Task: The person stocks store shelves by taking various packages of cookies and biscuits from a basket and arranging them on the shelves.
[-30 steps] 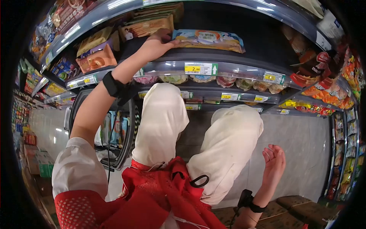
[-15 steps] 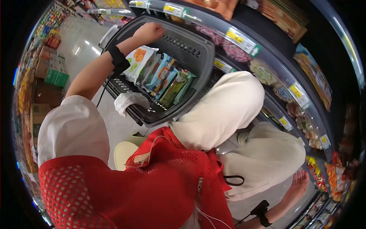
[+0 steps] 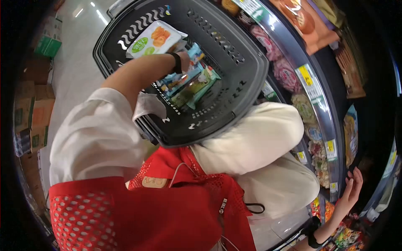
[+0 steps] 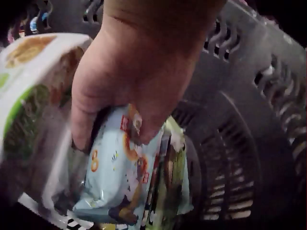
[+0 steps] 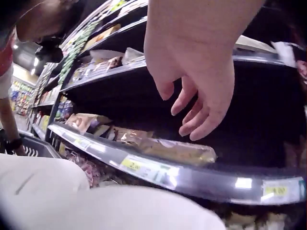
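My left hand reaches down into a dark grey shopping basket. In the left wrist view its thumb and fingers grip the top of a light blue snack packet. A white packet with orange pictures lies beside that hand, and green packets stand on the other side. My right hand hangs in front of the shelf, its fingers loosely bent around nothing. Below those fingers, a long blue and yellow snack pack lies on the shelf.
Brown and orange snack packs lie farther along the shelf, with round wrapped packs on the tier below. A white cloth hangs over the basket's near rim. Cardboard boxes stand across the aisle at left.
My left hand has left the blue and yellow pack on the shelf, swung over to the basket and gone down among the packets. The view has turned left; my right hand has risen toward the shelf.
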`<state>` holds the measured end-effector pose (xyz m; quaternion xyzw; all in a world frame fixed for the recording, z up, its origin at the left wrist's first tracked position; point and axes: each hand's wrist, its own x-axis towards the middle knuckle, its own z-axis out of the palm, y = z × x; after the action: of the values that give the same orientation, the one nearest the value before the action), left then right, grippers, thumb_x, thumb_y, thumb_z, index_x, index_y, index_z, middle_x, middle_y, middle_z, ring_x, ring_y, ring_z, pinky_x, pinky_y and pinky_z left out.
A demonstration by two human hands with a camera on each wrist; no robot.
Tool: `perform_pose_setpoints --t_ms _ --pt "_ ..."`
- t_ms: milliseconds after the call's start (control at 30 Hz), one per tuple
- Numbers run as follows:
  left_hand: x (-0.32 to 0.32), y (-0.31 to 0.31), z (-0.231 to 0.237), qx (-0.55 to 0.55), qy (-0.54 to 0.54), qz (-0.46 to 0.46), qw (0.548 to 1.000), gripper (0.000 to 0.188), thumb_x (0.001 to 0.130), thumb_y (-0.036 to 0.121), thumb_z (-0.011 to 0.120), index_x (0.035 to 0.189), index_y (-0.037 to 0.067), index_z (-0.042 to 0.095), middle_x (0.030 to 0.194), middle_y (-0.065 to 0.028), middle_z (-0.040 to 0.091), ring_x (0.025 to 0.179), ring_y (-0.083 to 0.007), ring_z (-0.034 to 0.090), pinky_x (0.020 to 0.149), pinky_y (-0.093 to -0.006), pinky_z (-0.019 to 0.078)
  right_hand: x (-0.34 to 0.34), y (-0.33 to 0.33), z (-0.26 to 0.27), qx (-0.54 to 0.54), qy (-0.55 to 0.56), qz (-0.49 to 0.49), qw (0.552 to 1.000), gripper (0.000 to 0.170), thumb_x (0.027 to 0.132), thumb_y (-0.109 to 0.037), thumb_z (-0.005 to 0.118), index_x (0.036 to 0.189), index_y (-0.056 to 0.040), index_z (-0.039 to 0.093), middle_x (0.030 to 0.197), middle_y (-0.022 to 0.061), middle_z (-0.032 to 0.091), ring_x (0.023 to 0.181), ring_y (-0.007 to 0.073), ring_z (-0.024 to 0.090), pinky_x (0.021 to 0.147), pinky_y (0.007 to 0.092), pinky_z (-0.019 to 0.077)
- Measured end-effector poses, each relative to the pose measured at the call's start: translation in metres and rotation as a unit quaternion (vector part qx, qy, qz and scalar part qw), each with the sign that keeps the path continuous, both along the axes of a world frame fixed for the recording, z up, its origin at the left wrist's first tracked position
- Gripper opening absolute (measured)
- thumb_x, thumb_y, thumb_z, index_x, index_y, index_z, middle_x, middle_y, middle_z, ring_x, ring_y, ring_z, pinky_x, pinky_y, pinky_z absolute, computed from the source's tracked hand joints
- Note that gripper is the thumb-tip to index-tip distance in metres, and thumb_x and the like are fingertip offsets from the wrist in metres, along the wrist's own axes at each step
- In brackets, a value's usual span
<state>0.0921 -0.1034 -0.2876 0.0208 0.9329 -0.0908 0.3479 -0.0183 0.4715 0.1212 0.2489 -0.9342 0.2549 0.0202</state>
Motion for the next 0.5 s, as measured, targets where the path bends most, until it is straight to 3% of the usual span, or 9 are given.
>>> perform_pose_setpoints --t_ms 33,67,133,200,333,433,500 --pt "0.002 0.01 0.028 0.044 0.044 0.182 0.981 0.04 0.064 0.033 0.067 0.078 -0.005 0.065 0.076 -0.0161 0.064 0.077 -0.0294 0.063 0.064 -0.039 0.0485 -0.001 -0.009 0.001 0.011 0.007 0.018 1.0 0.027 0.093 -0.01 0.041 0.117 -0.0003 0.049 0.126 0.0111 0.044 0.106 0.0187 0.05 0.092 0.0312 0.0382" --pt "0.006 0.007 0.024 0.101 0.153 0.283 0.941 0.037 0.058 0.029 0.072 0.072 -0.005 0.064 0.075 -0.0165 0.064 0.077 -0.0288 0.063 0.067 -0.0381 0.049 -0.002 -0.016 0.001 0.023 0.012 0.035 0.999 0.027 0.093 -0.009 0.042 0.117 -0.0002 0.048 0.126 0.0115 0.044 0.106 0.0188 0.05 0.092 0.0313 0.0379" --pt "0.0 0.0 0.035 0.198 0.086 0.305 0.927 0.04 0.056 0.028 0.073 0.077 -0.005 0.064 0.08 -0.0174 0.064 0.079 -0.0291 0.064 0.067 -0.0374 0.0495 -0.004 -0.028 0.0 0.019 -0.009 0.057 0.998 0.028 0.09 -0.004 0.043 0.118 -0.0001 0.048 0.127 0.0123 0.042 0.106 0.02 0.05 0.093 0.0319 0.0375" --pt "-0.008 -0.002 0.044 0.208 0.05 0.277 0.937 0.061 0.053 0.032 0.077 0.098 -0.005 0.059 0.096 -0.0194 0.062 0.089 -0.0318 0.061 0.075 -0.0377 0.048 0.004 -0.046 -0.002 0.021 -0.016 0.07 0.997 0.029 0.09 -0.003 0.043 0.118 0.0 0.047 0.128 0.0121 0.041 0.106 0.0204 0.05 0.094 0.032 0.0372" --pt "-0.037 0.014 0.104 0.293 -0.037 0.187 0.937 0.073 0.054 0.037 0.077 0.109 -0.005 0.053 0.103 -0.0207 0.059 0.094 -0.0341 0.058 0.08 -0.0398 0.0459 0.008 -0.07 -0.006 0.011 -0.035 0.115 0.993 0.031 0.088 -0.002 0.043 0.118 0.0 0.047 0.128 0.0123 0.04 0.111 0.0212 0.047 0.096 0.0331 0.0359" --pt "-0.029 0.038 0.206 0.354 0.041 0.06 0.933 0.065 0.061 0.033 0.076 0.108 -0.004 0.053 0.1 -0.018 0.061 0.09 -0.0285 0.06 0.077 -0.0372 0.0467 0.02 -0.086 -0.006 0.005 -0.02 0.146 0.989 0.035 0.083 -0.002 0.05 0.118 -0.0003 0.047 0.128 0.0135 0.041 0.115 0.0227 0.043 0.096 0.0343 0.0354" --pt "-0.022 0.053 0.251 0.426 0.048 0.07 0.901 0.057 0.066 0.03 0.074 0.108 -0.003 0.053 0.097 -0.0156 0.061 0.087 -0.0242 0.06 0.075 -0.0348 0.0469 0.029 -0.097 -0.008 0.027 0.024 0.179 0.983 0.042 0.076 -0.003 0.055 0.118 -0.0013 0.047 0.129 0.0146 0.04 0.118 0.0259 0.042 0.097 0.0368 0.0345"
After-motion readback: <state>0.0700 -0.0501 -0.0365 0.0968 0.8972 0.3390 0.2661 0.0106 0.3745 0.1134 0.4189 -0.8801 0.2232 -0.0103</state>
